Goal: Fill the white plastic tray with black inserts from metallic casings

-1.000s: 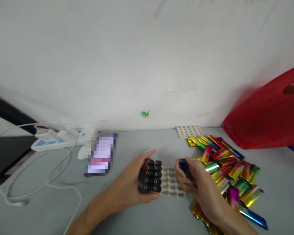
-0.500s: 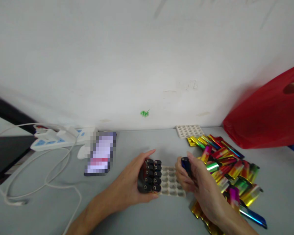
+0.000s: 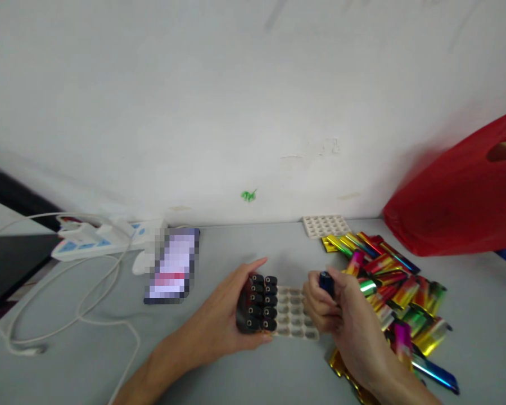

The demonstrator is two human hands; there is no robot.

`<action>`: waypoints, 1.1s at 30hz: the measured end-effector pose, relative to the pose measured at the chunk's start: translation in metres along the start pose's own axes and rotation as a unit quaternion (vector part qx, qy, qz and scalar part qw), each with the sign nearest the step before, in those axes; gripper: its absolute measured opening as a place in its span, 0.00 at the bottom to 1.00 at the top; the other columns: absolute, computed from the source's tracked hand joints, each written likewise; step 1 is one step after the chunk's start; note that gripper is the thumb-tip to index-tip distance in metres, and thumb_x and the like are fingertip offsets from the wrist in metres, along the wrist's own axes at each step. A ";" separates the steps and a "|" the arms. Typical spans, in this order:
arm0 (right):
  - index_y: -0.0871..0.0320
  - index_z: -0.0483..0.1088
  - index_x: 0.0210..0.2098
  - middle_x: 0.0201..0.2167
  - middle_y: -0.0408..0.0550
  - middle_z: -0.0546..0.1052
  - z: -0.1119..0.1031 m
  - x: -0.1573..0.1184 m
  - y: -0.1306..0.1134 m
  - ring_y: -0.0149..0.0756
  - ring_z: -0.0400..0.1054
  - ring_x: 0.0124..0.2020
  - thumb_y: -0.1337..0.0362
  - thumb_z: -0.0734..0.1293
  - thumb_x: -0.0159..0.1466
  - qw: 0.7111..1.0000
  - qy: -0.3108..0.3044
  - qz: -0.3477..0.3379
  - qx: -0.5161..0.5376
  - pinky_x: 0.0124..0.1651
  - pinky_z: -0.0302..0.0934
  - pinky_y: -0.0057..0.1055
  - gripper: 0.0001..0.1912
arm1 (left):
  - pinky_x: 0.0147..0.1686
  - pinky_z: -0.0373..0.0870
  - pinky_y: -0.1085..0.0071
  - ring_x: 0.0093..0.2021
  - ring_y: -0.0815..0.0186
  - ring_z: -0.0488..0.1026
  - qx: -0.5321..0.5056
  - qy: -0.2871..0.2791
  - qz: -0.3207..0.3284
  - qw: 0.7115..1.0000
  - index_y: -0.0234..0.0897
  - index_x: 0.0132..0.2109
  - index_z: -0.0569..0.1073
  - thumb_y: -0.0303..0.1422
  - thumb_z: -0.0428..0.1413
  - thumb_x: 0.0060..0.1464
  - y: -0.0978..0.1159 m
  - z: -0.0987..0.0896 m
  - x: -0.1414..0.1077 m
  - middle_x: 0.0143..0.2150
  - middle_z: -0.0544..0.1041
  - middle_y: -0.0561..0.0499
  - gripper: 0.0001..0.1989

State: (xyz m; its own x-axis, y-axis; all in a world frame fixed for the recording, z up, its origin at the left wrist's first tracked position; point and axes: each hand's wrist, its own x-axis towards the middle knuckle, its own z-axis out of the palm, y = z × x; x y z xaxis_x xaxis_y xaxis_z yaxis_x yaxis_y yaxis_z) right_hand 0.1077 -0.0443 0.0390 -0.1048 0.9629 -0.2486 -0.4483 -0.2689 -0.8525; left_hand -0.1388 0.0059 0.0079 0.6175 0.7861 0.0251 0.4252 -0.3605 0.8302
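A pale moulded tray (image 3: pixel 296 313) with rows of hollows lies in front of me. At its left end several lighters (image 3: pixel 263 304) stand upright in two rows, their black tops facing up. My left hand (image 3: pixel 231 309) wraps around that end, thumb and fingers bracing the outer lighters. Over the tray's right edge, my right hand (image 3: pixel 335 304) closes around a dark blue lighter (image 3: pixel 326 283), one end of which pokes up above the fingers. Most of that lighter is hidden in the hand.
Shiny multicoloured lighters (image 3: pixel 405 298) lie heaped to the right, partly behind my right forearm. A second pale tray (image 3: pixel 326 226) rests by the wall. A red bag (image 3: pixel 459 208) stands at the right. On the left are a phone (image 3: pixel 172 264), a power strip (image 3: pixel 109 239) and white cables (image 3: pixel 80 318).
The dark blue lighter has turned in my right hand, so a different end shows at the top, slightly further right. My left hand and the tray have stayed put.
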 end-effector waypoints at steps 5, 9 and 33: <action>0.52 0.56 0.23 0.21 0.32 0.47 0.001 0.001 -0.003 0.29 0.35 0.22 0.34 0.69 0.66 1.000 -0.012 0.014 0.019 0.25 0.33 0.32 0.33 | 0.70 0.71 0.50 0.65 0.47 0.77 0.012 0.003 -0.001 1.000 0.52 0.81 0.54 0.34 0.77 0.51 0.001 0.000 0.000 0.69 0.75 0.44 0.58; 0.52 0.56 0.23 0.21 0.32 0.47 -0.001 0.001 -0.003 0.28 0.35 0.22 0.33 0.69 0.66 0.999 -0.015 0.021 0.021 0.24 0.33 0.32 0.34 | 0.69 0.72 0.51 0.63 0.48 0.78 0.008 0.001 0.002 1.000 0.54 0.80 0.53 0.33 0.78 0.52 0.003 -0.001 0.000 0.67 0.75 0.46 0.59; 0.53 0.59 0.24 0.21 0.32 0.51 0.003 -0.001 -0.004 0.29 0.36 0.23 0.34 0.71 0.65 0.999 0.005 0.014 0.030 0.25 0.37 0.31 0.32 | 0.68 0.73 0.50 0.63 0.48 0.78 0.017 0.005 0.000 1.000 0.54 0.80 0.53 0.33 0.77 0.52 0.001 0.000 0.000 0.67 0.77 0.45 0.58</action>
State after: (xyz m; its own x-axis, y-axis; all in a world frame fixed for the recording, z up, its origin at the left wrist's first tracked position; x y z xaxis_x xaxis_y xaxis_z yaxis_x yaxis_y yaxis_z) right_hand 0.1072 -0.0441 0.0437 -0.1087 0.9547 -0.2768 -0.4986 -0.2933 -0.8157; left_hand -0.1383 0.0053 0.0083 0.6114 0.7908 0.0299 0.4479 -0.3769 0.8108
